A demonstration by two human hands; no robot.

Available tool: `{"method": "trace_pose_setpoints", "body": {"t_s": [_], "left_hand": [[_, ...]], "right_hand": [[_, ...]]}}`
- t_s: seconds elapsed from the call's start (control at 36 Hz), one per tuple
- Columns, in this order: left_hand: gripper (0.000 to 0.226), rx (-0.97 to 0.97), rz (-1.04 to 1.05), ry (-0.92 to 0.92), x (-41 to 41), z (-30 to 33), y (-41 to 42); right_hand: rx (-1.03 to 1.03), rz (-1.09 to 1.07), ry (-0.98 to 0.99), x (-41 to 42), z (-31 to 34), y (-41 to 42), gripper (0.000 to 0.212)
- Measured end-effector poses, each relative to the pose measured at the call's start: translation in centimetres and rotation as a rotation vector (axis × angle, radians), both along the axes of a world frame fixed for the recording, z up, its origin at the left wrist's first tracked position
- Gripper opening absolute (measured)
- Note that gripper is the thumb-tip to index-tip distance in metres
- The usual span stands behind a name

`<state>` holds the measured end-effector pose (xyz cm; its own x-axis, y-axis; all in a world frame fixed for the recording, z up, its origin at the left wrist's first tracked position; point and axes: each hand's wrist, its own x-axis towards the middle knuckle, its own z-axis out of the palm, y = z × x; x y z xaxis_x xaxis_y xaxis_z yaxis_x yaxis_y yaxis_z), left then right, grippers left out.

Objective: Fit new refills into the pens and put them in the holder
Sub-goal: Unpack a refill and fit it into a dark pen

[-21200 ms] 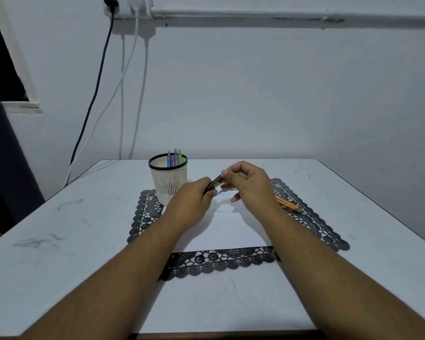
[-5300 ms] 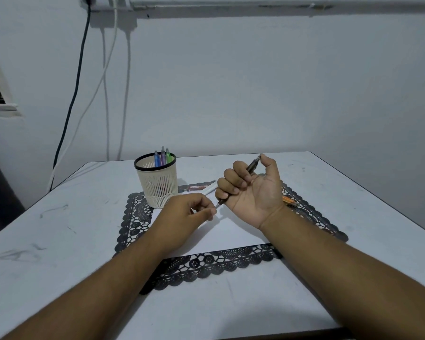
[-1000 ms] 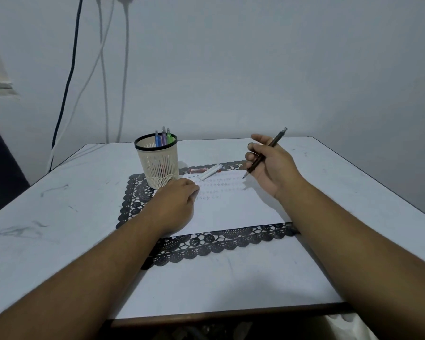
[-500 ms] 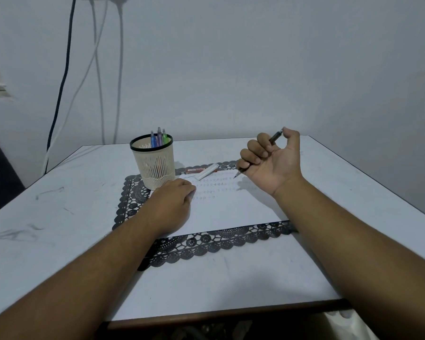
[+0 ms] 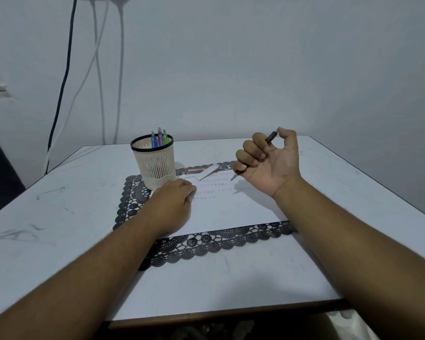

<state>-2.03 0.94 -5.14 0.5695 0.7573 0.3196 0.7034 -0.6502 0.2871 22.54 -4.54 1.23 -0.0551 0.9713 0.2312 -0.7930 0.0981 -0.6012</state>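
My right hand (image 5: pixel 270 160) is raised palm-up over the far right of the white paper (image 5: pixel 231 207). Its fingers are curled round a dark pen (image 5: pixel 270 138), thumb on the top end, tip pointing down toward the sheet. My left hand (image 5: pixel 172 204) rests knuckles-up on the paper's left part, fingers loosely curled with nothing visible in them. The cream mesh holder (image 5: pixel 155 163) with a black rim stands just beyond my left hand and holds three coloured pens (image 5: pixel 159 138).
A black lace mat (image 5: pixel 206 244) lies under the paper on the white table (image 5: pixel 59 217). A white case (image 5: pixel 207 172) and a small red box (image 5: pixel 194 171) lie at the mat's far edge. Cables hang down the wall at the back left.
My right hand has turned palm-up and closed its fingers round the pen, with the thumb now on the top end. My left hand has stayed on the paper.
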Motion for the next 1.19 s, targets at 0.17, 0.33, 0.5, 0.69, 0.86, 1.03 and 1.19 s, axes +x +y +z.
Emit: {"method": "trace_pose_setpoints", "body": {"t_s": [0.17, 0.33, 0.5, 0.69, 0.86, 1.03, 1.19], "left_hand": [[0.021, 0.049, -0.007, 0.018, 0.0, 0.3, -0.4], [0.024, 0.223, -0.051, -0.022, 0.6, 1.6, -1.6], [0.019, 0.049, -0.147, -0.272, 1.7, 3.0, -3.4], [0.009, -0.263, -0.149, -0.472, 2.3, 3.0, -3.9], [0.012, -0.341, -0.150, -0.545, 1.9, 3.0, -3.7], [0.011, -0.362, -0.147, -0.563, 1.9, 2.9, -3.6], [0.012, -0.292, -0.113, -0.647, 1.4, 3.1, -3.2]], "right_hand": [[0.014, 0.038, -0.021, -0.2, 0.0, 0.0, 0.045], [0.014, 0.061, -0.027, -0.5, -0.1, -0.1, 0.045], [0.016, 0.115, -0.045, -1.3, -0.4, -0.2, 0.044], [0.056, 0.197, -0.063, -3.0, -0.8, 0.0, 0.048], [0.088, 0.228, -0.059, -3.1, -0.8, 0.0, 0.044], [0.094, 0.210, -0.075, -3.1, -0.7, -0.2, 0.046], [0.020, 0.001, -0.441, -3.5, -0.6, 0.0, 0.039]]}}
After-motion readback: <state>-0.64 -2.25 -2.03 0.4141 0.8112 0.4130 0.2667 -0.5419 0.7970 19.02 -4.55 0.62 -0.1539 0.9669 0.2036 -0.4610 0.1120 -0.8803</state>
